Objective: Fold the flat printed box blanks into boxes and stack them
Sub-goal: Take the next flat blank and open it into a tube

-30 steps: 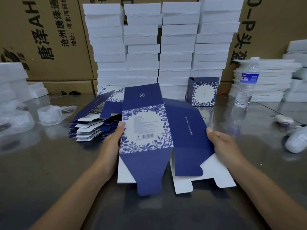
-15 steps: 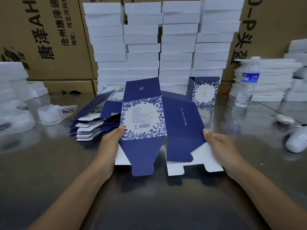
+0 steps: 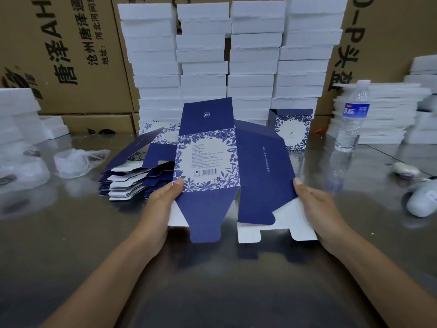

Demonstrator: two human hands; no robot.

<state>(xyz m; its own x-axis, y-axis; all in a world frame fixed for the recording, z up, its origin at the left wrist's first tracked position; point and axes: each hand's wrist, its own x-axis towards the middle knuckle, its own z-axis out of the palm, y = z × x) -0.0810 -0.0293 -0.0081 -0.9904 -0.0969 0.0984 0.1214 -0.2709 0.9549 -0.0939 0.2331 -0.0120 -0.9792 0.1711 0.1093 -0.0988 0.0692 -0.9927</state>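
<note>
A navy and white floral box blank (image 3: 208, 157) is held up over the steel table, partly opened into a sleeve, with its flaps hanging towards me. My left hand (image 3: 160, 207) grips its left edge, thumb on the printed panel. My right hand (image 3: 316, 209) grips the right edge by the plain navy panel. A pile of flat blanks (image 3: 132, 176) lies behind my left hand. One folded box (image 3: 293, 129) stands upright at the back.
Tall stacks of white foam trays (image 3: 236, 55) and brown cartons (image 3: 71, 55) line the back. A water bottle (image 3: 352, 117) stands at right, with more foam sheets (image 3: 383, 114) behind it. Crumpled plastic (image 3: 78, 159) lies at left, white devices (image 3: 423, 200) at far right.
Both hands have drawn slightly closer together and lifted the blank a little away from me, so it bulges further open. Nothing else moved.
</note>
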